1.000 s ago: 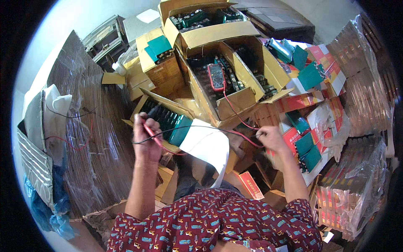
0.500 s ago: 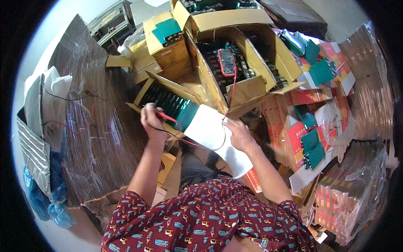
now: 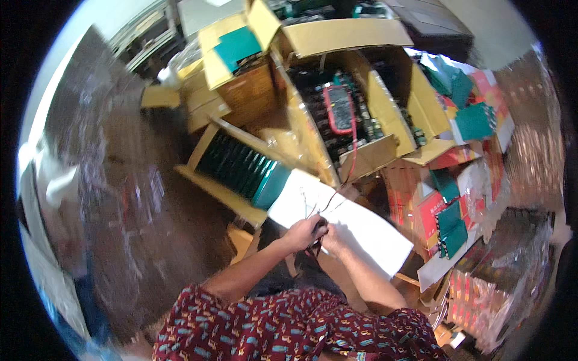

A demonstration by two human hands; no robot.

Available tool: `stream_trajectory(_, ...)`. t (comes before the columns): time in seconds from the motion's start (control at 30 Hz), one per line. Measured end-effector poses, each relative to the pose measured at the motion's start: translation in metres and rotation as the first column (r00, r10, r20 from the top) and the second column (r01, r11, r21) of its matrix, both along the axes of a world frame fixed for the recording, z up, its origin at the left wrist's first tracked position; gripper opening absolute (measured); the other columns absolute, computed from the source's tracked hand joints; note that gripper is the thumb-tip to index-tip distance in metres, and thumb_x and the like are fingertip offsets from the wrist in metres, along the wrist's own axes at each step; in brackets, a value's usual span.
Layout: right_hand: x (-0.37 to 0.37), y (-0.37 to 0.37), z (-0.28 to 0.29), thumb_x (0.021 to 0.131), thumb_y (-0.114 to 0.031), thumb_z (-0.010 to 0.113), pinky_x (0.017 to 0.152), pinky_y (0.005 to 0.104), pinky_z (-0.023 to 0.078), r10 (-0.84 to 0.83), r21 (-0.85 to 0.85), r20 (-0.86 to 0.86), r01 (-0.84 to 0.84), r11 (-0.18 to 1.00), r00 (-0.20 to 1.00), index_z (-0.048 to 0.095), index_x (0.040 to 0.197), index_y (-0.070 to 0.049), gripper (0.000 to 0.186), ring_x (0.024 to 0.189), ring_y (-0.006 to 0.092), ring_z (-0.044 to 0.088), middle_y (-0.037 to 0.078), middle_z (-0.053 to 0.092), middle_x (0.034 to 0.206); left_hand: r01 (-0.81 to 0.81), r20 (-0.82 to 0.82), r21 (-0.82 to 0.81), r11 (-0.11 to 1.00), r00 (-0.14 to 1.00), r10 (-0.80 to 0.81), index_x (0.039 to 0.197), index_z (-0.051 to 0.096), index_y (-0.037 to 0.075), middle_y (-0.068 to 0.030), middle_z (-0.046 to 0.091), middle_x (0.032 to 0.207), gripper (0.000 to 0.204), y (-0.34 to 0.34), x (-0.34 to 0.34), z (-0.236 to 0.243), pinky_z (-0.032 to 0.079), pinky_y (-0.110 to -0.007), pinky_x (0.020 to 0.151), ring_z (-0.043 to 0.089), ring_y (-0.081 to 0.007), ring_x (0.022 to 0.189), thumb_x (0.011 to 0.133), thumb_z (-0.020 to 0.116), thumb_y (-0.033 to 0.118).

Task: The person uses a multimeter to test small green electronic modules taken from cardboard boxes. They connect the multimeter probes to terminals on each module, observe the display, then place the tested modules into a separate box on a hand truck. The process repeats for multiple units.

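My left hand (image 3: 300, 234) and my right hand (image 3: 332, 239) meet over a large white paper sheet (image 3: 373, 234), both closed around the dark test leads (image 3: 330, 198); the probe tips are too blurred to make out. A red-cased multimeter (image 3: 339, 108) lies on dark cells inside a divided cardboard box (image 3: 406, 141), with a red lead running down from it. Just above the paper, a tilted open carton (image 3: 217, 201) holds a row of teal-and-dark packs (image 3: 241, 165).
Wrapped stacks of flat cardboard stand at left (image 3: 102, 180) and right (image 3: 530, 120). A carton (image 3: 253, 96) carries teal pieces at top. More teal packs (image 3: 472, 120) lie on red-and-white cardboard at right. A dark slab (image 3: 433, 24) is at the back.
My hands have come together lower and nearer the middle. The paper now spreads wider toward the right. The view has shifted, and the picture is more blurred.
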State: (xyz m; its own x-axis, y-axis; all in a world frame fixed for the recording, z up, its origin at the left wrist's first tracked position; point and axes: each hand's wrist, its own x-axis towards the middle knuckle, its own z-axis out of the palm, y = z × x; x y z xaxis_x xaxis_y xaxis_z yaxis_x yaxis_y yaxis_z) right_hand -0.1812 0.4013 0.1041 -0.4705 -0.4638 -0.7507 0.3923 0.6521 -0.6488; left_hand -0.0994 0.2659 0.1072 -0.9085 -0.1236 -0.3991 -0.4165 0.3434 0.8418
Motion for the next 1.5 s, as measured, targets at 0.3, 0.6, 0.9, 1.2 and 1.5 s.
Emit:
stream_trajectory(0.3, 0.000, -0.009, -0.020, 0.094, -0.020, 0.066, 0.056, 0.0282, 0.044, -0.308, -0.129, 0.389, 0.383, 0.915, 0.868, 0.063, 0.115, -0.012, 0.023, 0.073, 0.0116, 0.054, 0.000, 0.063, 0.091, 0.422, 0.070, -0.073, 0.903, 0.906, -0.418, 0.161, 0.019, -0.004, -0.0350, 0.060, 0.130, 0.088, -0.052, -0.005, -0.016, 0.047, -0.052, 0.107, 0.056, -0.0515, 0.122, 0.082, 0.055, 0.002)
stream_trajectory(0.6, 0.001, 0.034, -0.016, 0.091, -0.017, 0.067, 0.048, 0.0218, 0.039, -0.331, -0.070, 0.198, 0.350, 0.934, 0.922, 0.066, 0.097, -0.006, 0.012, 0.063, 0.0078, 0.060, 0.003, 0.069, 0.081, -0.287, -0.194, 0.125, 0.950, 0.932, 0.307, 0.137, 0.058, -0.001, -0.0166, 0.073, 0.105, 0.051, -0.120, -0.013, -0.086, 0.056, -0.033, 0.086, 0.070, -0.0206, 0.094, 0.088, 0.072, 0.002)
stream_trajectory(0.9, 0.012, 0.094, 0.036, 0.094, -0.009, 0.064, 0.058, 0.0303, 0.051, -0.409, 0.166, -0.112, 0.423, 0.891, 0.906, 0.065, 0.106, 0.000, 0.015, 0.067, 0.0134, 0.064, 0.006, 0.068, 0.081, -0.236, 0.265, -0.375, 0.897, 0.899, 0.347, 0.136, 0.053, -0.002, -0.0253, 0.065, 0.128, 0.080, -0.186, -0.008, -0.220, 0.055, -0.049, 0.097, 0.065, -0.0425, 0.117, 0.075, 0.091, 0.033)
stream_trajectory(1.2, 0.058, 0.086, 0.013, 0.092, -0.013, 0.067, 0.065, 0.0306, 0.054, -0.431, 0.163, -0.038, 0.431, 0.888, 0.902, 0.065, 0.099, 0.000, 0.015, 0.070, 0.0160, 0.066, 0.007, 0.069, 0.082, -0.432, 0.364, -0.274, 0.859, 0.781, 0.508, 0.137, 0.056, 0.003, -0.0233, 0.063, 0.131, 0.084, -0.191, 0.011, -0.268, 0.054, -0.048, 0.103, 0.063, -0.0396, 0.122, 0.069, 0.092, 0.035)
stream_trajectory(1.5, 0.056, 0.036, 0.004, 0.092, -0.010, 0.067, 0.070, 0.0297, 0.054, -0.405, 0.120, -0.012, 0.404, 0.907, 0.914, 0.062, 0.107, 0.002, 0.020, 0.075, 0.0146, 0.066, 0.007, 0.071, 0.086, -0.426, 0.306, -0.351, 0.833, 0.789, 0.533, 0.143, 0.052, 0.008, -0.0286, 0.049, 0.142, 0.072, -0.143, -0.012, -0.218, 0.050, -0.054, 0.105, 0.055, -0.0476, 0.125, 0.080, 0.081, 0.029)
